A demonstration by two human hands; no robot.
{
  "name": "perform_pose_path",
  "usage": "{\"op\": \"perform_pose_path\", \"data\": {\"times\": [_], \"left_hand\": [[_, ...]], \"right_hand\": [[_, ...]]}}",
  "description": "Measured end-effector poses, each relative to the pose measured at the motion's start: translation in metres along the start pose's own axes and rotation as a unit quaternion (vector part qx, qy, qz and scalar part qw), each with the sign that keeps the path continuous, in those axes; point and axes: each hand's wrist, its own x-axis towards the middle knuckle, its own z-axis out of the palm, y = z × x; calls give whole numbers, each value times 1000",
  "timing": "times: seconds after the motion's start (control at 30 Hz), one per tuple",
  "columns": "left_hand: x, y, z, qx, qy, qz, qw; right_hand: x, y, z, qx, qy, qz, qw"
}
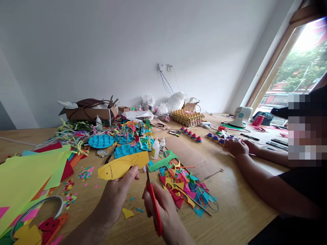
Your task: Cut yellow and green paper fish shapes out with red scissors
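Head view: the left hand [119, 195] has its fingers [133, 173] pinched on the lower edge of a yellow paper fish [122, 165]. It holds the fish flat and lifted clear of the table [237, 204], likely so blades can pass beneath it. The right hand [165, 209] sits at three o'clock from the left, its fingers closed around the handles of red scissors [155, 206]. The blades point to twelve o'clock and meet the fish's tail end. How far the blades gape is too small to tell.

A heap of coloured offcuts [185, 189] lies at two o'clock of the scissors, seemingly pushed aside. Two glue bottles [155, 148] stand upright beyond the fish, within reach. Yellow-green sheets [28, 173] are stacked at nine o'clock. At three o'clock a co-worker's hands [237, 147] rest on the table beside painted egg cups [216, 137].
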Motion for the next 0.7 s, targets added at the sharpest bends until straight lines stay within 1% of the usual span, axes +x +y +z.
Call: {"op": "perform_pose_path", "data": {"times": [0.07,0.17,0.33,0.7], "left_hand": [[-2,2,1,-37,-12,-17,999],[-4,5,3,-86,-19,-49,995],[-5,6,6,-109,-13,-87,990],[-5,0,4,-111,-29,-78,990]], "right_hand": [[-3,3,5,-19,-13,-2,1000],[-2,2,8,-15,-14,-3,1000],[0,-3,6,14,-17,7,1000],[-2,-4,3,27,-24,11,999]]}}
